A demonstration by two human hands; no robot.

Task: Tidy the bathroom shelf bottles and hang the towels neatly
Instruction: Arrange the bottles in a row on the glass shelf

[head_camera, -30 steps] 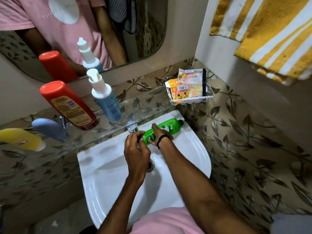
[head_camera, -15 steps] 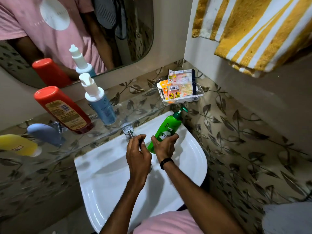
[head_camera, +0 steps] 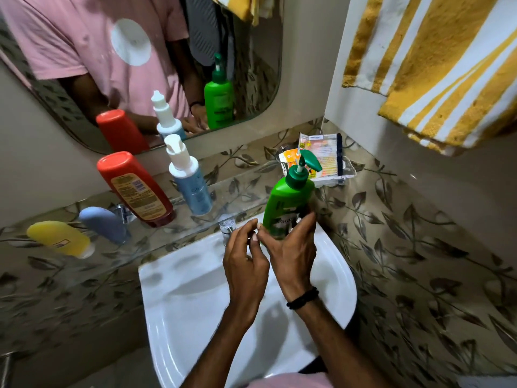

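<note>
My right hand [head_camera: 291, 247] grips the lower part of a green pump bottle [head_camera: 289, 200], held upright over the back of the white sink [head_camera: 195, 298]. Just left of it, my left hand [head_camera: 244, 261] has its fingertips near the bottle's base, fingers curled and holding nothing. On the glass shelf [head_camera: 156, 239] stand a red bottle [head_camera: 134, 189] and a blue bottle with a white pump [head_camera: 190, 180]. A yellow bottle [head_camera: 60, 239] and a pale blue bottle [head_camera: 103, 224] lie further left. A yellow-and-white striped towel [head_camera: 444, 65] hangs at the upper right.
A clear corner tray [head_camera: 335, 177] holds soap packets behind the green bottle. The tap [head_camera: 228, 225] sits under the shelf edge. The mirror [head_camera: 140, 65] fills the wall above. Leaf-patterned tiles cover the walls.
The green bottle went from lying on the sink rim to upright, raised toward the shelf by my right hand. My left hand stayed beside its base.
</note>
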